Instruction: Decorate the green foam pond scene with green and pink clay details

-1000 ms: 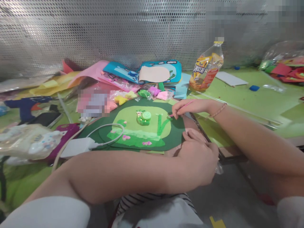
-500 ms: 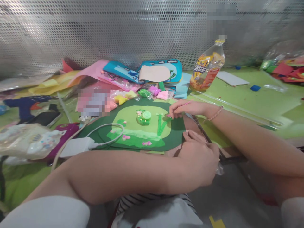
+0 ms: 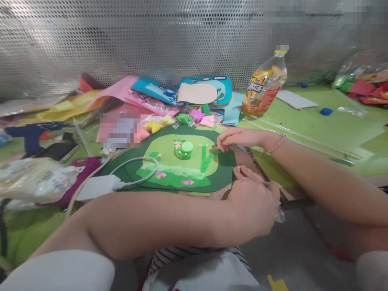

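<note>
My right hand [image 3: 238,139] pinches a thin pink clay tool [image 3: 240,131], its tip down by the upper right of a light green panel. That panel lies on a dark green board [image 3: 226,169] with a clay scene. On it are a raised green snail-like figure [image 3: 184,149], green clay stems [image 3: 207,159], a grass strip [image 3: 172,178] and small pink flowers [image 3: 187,182]. My left hand [image 3: 253,202] is curled at the board's lower right corner. A bit of clear plastic bag [image 3: 280,215] sticks out from under it; its contents are hidden.
Behind the board lie clay packets [image 3: 197,116] and blue paper cutouts [image 3: 206,91]. A plastic bottle [image 3: 265,87] stands at back right. To the left are a white charger [image 3: 98,187] with its cable across the board, a clear pouch [image 3: 33,178] and a blue glue gun [image 3: 28,135].
The pink tool has tilted slightly in my right hand, with its tip still by the stems. My left hand stays in place.
</note>
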The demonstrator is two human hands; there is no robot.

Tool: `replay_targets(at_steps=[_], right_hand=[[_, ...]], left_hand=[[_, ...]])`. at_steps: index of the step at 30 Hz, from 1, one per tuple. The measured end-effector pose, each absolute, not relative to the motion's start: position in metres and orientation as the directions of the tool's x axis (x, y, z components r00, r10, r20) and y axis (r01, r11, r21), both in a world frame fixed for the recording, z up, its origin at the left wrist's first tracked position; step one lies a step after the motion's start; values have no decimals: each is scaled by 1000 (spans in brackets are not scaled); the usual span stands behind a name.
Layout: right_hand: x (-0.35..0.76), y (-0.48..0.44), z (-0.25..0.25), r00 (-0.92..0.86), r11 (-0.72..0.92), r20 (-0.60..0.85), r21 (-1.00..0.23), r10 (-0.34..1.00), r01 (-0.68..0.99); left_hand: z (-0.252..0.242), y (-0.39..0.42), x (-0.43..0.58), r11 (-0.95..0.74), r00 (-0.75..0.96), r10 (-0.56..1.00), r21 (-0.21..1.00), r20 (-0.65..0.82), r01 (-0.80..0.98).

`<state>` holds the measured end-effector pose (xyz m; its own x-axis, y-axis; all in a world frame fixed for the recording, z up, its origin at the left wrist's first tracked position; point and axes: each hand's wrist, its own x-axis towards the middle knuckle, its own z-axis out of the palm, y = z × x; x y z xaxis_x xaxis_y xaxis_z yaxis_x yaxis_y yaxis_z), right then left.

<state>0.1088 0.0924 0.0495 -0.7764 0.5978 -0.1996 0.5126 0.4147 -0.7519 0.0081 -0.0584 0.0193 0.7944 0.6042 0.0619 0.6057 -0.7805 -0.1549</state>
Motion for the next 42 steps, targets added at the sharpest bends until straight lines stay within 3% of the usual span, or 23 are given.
replay_targets(at_steps=[5,8,13,17,23,32,34,37,39,42], right_hand=[[113,98,47,-749,358,-102,-831,654,426],[115,102,44,-704,444,20,-789,710,425],[115,104,35,-735,751,256,-448,628,486],[110,102,27,-769,835,325,-188,550,518],[107,101,19,-794,825,230,-82,562,560],[106,102,21,-788,824,241,-194,566,533],[107,102,25,-750,813,322,-311,578,493],[109,103,30,-631,688,372,-621,681,377],[110,105,32,-590,526,313,-819,744,230],[109,107,30,-602,281,161,-953,782,111]], left_hand=[[15,-58,8,-780,798,593,-168,110,603],[13,-58,8,-793,814,573,-185,98,580],[12,-57,8,-787,809,574,-190,127,588],[11,-57,8,-792,815,566,-196,120,579],[7,-57,9,-771,805,558,-233,200,592],[6,-57,8,-783,815,539,-228,213,578],[6,-57,8,-784,814,542,-223,208,579],[6,-58,8,-781,817,541,-239,200,577],[7,-58,8,-778,818,539,-254,199,574],[8,-57,8,-777,819,540,-257,196,574]])
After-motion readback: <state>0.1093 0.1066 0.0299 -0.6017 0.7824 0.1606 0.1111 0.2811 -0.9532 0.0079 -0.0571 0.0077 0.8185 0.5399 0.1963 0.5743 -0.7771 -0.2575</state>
